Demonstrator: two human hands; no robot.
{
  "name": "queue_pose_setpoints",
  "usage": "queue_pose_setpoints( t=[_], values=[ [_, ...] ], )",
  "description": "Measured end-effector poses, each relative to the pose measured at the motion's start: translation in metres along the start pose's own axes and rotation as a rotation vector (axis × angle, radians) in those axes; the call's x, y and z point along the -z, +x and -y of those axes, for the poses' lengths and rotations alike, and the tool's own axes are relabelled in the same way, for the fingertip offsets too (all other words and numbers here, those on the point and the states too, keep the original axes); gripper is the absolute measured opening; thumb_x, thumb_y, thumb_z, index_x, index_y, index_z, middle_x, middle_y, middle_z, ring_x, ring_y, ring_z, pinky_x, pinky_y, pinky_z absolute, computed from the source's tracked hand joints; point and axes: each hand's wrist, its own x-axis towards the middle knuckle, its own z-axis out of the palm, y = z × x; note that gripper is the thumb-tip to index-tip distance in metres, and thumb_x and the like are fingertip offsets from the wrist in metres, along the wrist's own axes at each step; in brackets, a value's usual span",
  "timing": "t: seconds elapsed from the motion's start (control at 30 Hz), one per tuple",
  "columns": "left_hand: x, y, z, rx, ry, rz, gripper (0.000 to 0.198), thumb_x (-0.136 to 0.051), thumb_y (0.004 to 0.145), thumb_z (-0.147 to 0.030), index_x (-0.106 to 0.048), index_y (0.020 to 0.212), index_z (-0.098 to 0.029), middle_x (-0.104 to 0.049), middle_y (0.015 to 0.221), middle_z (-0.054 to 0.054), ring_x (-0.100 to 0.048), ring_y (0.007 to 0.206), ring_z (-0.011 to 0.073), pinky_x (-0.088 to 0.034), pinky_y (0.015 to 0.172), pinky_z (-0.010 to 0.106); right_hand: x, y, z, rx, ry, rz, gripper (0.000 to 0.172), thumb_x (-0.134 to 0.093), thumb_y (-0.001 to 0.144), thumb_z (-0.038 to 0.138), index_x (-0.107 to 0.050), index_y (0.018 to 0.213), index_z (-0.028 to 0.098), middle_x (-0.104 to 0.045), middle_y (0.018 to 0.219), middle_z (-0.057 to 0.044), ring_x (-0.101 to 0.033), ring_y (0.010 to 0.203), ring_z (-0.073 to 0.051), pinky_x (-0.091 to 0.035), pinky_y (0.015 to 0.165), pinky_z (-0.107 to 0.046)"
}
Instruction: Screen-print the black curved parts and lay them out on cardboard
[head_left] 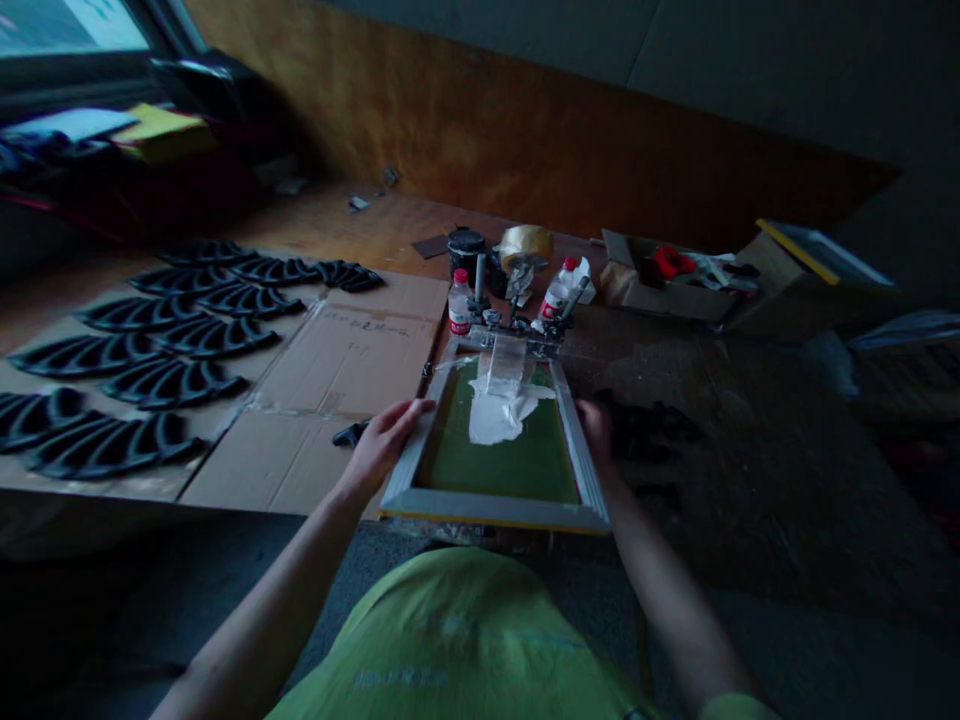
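Note:
A screen printing frame (491,502) with a green mesh is in front of me, its far end at a metal hinge clamp (517,335). White ink (491,420) lies on the mesh, and a pale, ink-smeared squeegee (506,362) rests at its far end. My left hand (386,435) is closed at the frame's left side, its fingertips partly hidden by the rim. On the right side my right hand (595,432) is closed against the rim, dim and partly hidden. A small black piece (350,433) lies beside my left wrist.
Several black fan-shaped parts (176,380) lie on cardboard (337,360) at the left. Red-capped bottles (459,303), a tape roll (526,243) and a black tub (466,250) stand behind the frame. An open box (675,290) stands back right; dark pieces (652,425) lie right.

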Motion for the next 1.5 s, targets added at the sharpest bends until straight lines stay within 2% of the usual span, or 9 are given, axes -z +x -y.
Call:
queue_pose_setpoints(
  t=[0.13,0.3,0.4,0.63,0.93,1.07,1.23,1.4,1.5],
  values=[
    [0.001,0.005,0.066,0.115,0.085,0.019,0.087,-0.069,0.07,-0.058,-0.043,0.143,-0.019,-0.07,0.082,0.004,-0.064,0.065,0.017,-0.049,0.057,0.025,0.002,0.04,0.033,0.132,-0.024,-0.053,0.04,-0.058,0.086,0.028,-0.058,0.124,0.02,-0.058,0.121,-0.012,-0.059,0.104,-0.024,-0.048,0.093,-0.04],
    [0.005,0.024,0.11,0.118,0.18,0.018,0.083,-0.065,0.071,-0.06,-0.045,0.141,-0.019,-0.07,0.084,0.005,-0.065,0.068,0.0186,-0.05,0.059,0.027,-0.031,0.044,0.092,0.369,-0.272,0.243,0.032,-0.073,0.077,0.025,-0.062,0.106,0.017,-0.061,0.107,-0.011,-0.053,0.107,-0.027,-0.044,0.093,-0.04],
    [0.008,0.028,0.118,0.109,0.206,0.033,0.079,-0.064,0.072,-0.06,-0.05,0.137,-0.018,-0.07,0.087,0.006,-0.066,0.074,0.0204,-0.05,0.062,0.028,-0.039,0.018,0.092,0.443,-0.343,0.377,0.005,-0.063,0.084,0.02,-0.064,0.088,0.017,-0.065,0.091,-0.009,-0.056,0.094,-0.024,-0.044,0.083,-0.035],
    [0.008,0.03,0.122,0.085,0.274,-0.011,0.071,-0.063,0.073,-0.061,-0.058,0.127,-0.016,-0.07,0.094,0.007,-0.066,0.082,0.0211,-0.05,0.072,0.029,-0.008,-0.007,0.079,0.797,-0.279,0.624,0.018,-0.059,0.076,0.006,-0.066,0.085,0.019,-0.068,0.084,-0.004,-0.057,0.086,-0.02,-0.039,0.072,-0.03],
    [0.006,0.026,0.112,0.103,0.226,-0.009,0.072,-0.065,0.07,-0.062,-0.059,0.125,-0.016,-0.072,0.089,0.007,-0.067,0.077,0.0207,-0.051,0.067,0.028,-0.03,-0.034,0.071,0.737,-0.249,0.415,0.02,-0.053,0.086,0.01,-0.067,0.098,0.017,-0.07,0.098,-0.008,-0.059,0.09,-0.021,-0.042,0.075,-0.032],
    [0.005,0.022,0.097,0.132,0.161,0.029,0.074,-0.066,0.069,-0.062,-0.056,0.127,-0.016,-0.072,0.088,0.007,-0.068,0.076,0.021,-0.051,0.063,0.028,-0.024,-0.016,0.08,0.624,-0.176,0.416,0.013,-0.064,0.085,0.023,-0.068,0.097,0.023,-0.071,0.093,-0.003,-0.062,0.089,-0.019,-0.045,0.076,-0.029],
    [0.005,0.007,0.039,0.111,0.055,0.064,0.075,-0.071,0.069,-0.056,-0.052,0.133,-0.02,-0.07,0.08,0.002,-0.063,0.064,0.0152,-0.046,0.053,0.022,-0.002,0.055,0.094,0.348,-0.112,0.168,0.052,-0.071,0.08,0.033,-0.055,0.13,0.028,-0.069,0.106,-0.005,-0.064,0.089,-0.02,-0.048,0.077,-0.03],
    [-0.007,0.011,-0.028,-0.044,-0.153,-0.02,0.058,-0.053,0.08,-0.066,-0.067,0.103,-0.014,-0.067,0.074,0.002,-0.058,0.057,0.0105,-0.044,0.05,0.02,0.036,0.09,0.036,0.034,0.042,-0.075,0.037,-0.044,0.093,0.044,-0.064,0.111,0.018,-0.068,0.084,-0.005,-0.062,0.075,-0.019,-0.047,0.071,-0.031],
    [-0.02,0.031,-0.066,-0.266,-0.207,-0.08,0.055,-0.048,0.084,-0.065,-0.064,0.106,-0.017,-0.07,0.088,0.005,-0.066,0.075,0.0145,-0.052,0.064,0.024,0.024,0.064,0.007,-0.048,0.031,0.023,0.035,-0.045,0.09,0.048,-0.065,0.091,0.019,-0.066,0.077,-0.002,-0.061,0.074,-0.019,-0.047,0.069,-0.03]
  ],
)
